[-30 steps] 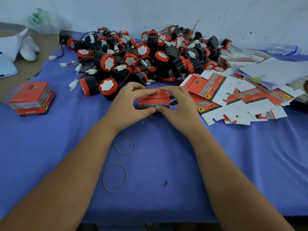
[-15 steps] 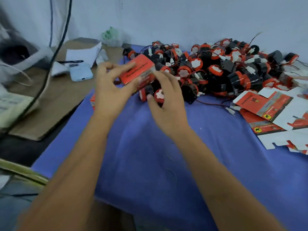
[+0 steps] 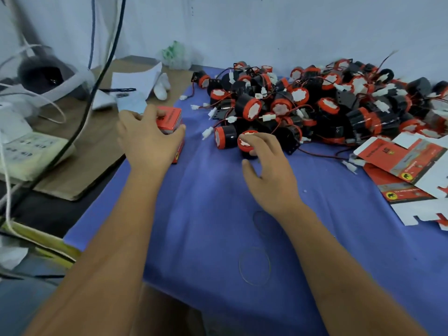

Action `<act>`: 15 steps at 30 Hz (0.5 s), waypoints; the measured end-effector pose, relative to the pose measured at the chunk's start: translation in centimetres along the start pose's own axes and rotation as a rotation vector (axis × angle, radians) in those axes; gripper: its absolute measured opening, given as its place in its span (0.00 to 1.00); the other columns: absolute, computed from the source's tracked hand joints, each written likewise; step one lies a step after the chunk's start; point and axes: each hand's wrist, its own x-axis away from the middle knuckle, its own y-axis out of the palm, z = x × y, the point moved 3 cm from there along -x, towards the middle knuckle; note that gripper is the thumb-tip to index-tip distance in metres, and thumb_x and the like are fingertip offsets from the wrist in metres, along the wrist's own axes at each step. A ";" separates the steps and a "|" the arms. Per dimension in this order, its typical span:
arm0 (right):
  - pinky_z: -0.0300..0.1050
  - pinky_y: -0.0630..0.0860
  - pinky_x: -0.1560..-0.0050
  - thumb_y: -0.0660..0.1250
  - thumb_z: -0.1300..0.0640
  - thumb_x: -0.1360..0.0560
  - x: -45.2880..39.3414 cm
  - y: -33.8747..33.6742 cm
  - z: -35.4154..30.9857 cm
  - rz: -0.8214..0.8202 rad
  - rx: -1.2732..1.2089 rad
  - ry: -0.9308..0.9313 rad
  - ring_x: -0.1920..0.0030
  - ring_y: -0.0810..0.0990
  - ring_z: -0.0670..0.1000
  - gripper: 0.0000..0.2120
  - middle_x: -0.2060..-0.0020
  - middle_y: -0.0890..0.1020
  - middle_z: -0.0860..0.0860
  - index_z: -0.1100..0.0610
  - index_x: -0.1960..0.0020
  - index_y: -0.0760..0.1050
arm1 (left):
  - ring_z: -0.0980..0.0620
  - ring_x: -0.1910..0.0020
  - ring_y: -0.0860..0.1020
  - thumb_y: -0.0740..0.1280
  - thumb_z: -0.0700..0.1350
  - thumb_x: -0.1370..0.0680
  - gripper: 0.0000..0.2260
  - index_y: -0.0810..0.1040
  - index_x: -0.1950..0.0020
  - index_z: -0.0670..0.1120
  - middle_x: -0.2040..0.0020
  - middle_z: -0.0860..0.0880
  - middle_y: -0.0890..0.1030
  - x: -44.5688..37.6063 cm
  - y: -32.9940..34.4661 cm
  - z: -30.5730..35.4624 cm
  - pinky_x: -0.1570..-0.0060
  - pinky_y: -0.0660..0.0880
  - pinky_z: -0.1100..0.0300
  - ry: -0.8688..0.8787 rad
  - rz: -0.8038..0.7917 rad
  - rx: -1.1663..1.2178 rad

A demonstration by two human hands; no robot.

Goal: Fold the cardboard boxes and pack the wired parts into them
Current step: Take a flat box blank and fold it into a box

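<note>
Cardboard box (image 3: pixel 169 118), red and folded shut, sits at the left edge of the blue cloth (image 3: pixel 206 226), stacked on a second red box whose lower corner shows beneath it. My left hand (image 3: pixel 148 139) holds it from above, thumb on the near side and fingers curled over the far top; I judge it is being parked here, apart from the loose stock, as finished work. My right hand (image 3: pixel 269 170) reaches to the near edge of the heap of wired parts (image 3: pixel 315 110), fingers bent over one black part with a red cap (image 3: pixel 246 143) (whether it is truly gripped or only touched I cannot tell). Flat unfolded boxes (image 3: pixel 400 163) lie to the right, close by for the next fold. Both forearms stretch forward, wrists low over the cloth, two rubber bands (image 3: pixel 254 265) lying between them.
</note>
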 end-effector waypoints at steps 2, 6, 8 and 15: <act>0.55 0.76 0.52 0.63 0.61 0.21 0.2 -1.0 1.0 0.042 0.001 0.036 0.46 0.74 0.48 0.20 0.34 0.68 0.47 0.52 0.30 0.69 | 0.41 0.39 0.68 0.67 0.61 0.28 0.21 0.76 0.42 0.48 0.39 0.42 0.69 0.2 -0.2 0.7 0.40 0.64 0.50 -0.036 0.054 -0.049; 0.53 0.76 0.53 0.62 0.60 0.20 0.8 -3.5 3.2 0.109 0.065 0.099 0.47 0.74 0.49 0.20 0.34 0.68 0.47 0.51 0.29 0.68 | 0.40 0.37 0.68 0.60 0.56 0.27 0.21 0.76 0.40 0.46 0.37 0.41 0.70 1.1 -1.4 3.4 0.41 0.61 0.53 0.013 0.250 0.103; 0.53 0.75 0.54 0.62 0.60 0.20 1.2 -4.8 4.5 0.123 0.133 0.132 0.49 0.74 0.50 0.20 0.33 0.68 0.48 0.52 0.28 0.67 | 0.41 0.38 0.69 0.63 0.50 0.27 0.17 0.77 0.42 0.45 0.39 0.40 0.71 2.0 -1.0 6.1 0.43 0.61 0.55 0.175 0.263 0.226; 0.57 0.70 0.41 0.63 0.62 0.23 3.3 -11.2 9.5 0.339 0.445 0.451 0.40 0.72 0.62 0.18 0.38 0.74 0.59 0.60 0.33 0.73 | 0.54 0.52 0.72 0.63 0.38 0.23 0.06 0.79 0.53 0.47 0.52 0.53 0.74 11.1 6.4 17.5 0.49 0.70 0.62 0.528 -0.529 0.698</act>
